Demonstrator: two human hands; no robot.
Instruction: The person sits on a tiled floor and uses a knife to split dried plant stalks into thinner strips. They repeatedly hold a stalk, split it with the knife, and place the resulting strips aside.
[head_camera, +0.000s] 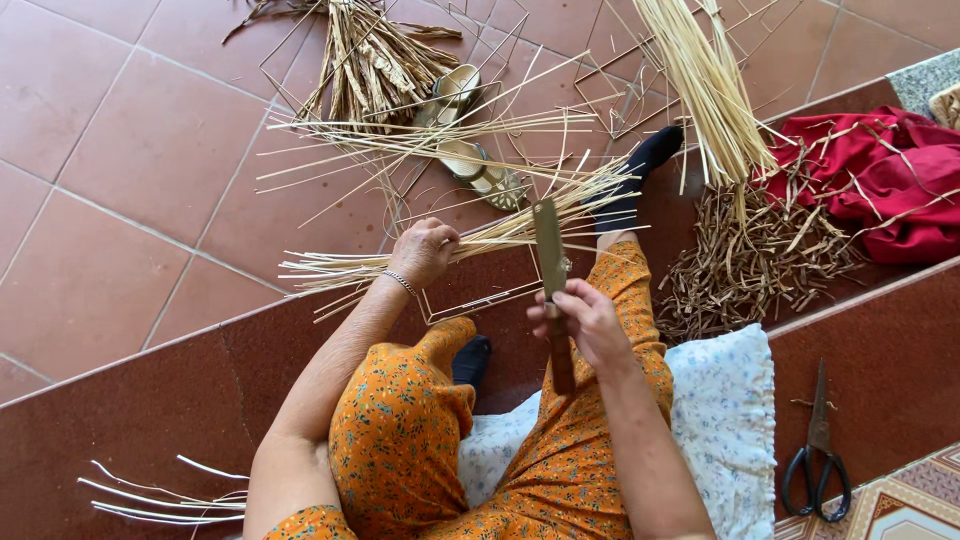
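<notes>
Head view: your left hand (425, 250) is clamped on a bundle of pale reed strips (470, 235) lying across a wire frame (480, 295) over your knees. Your right hand (580, 320) is closed around the handle of a broad knife (550, 265), blade pointing up toward the strips. Black scissors (818, 455) lie on the step to your right; sandals (470, 140) sit on the tiled floor (130, 150) ahead.

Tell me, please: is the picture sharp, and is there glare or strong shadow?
Head view: even, soft light, no glare, only faint shadows; the right hand with the knife and the left hand on the straw strips look sharp; slight wide-angle bending at the edges.
</notes>
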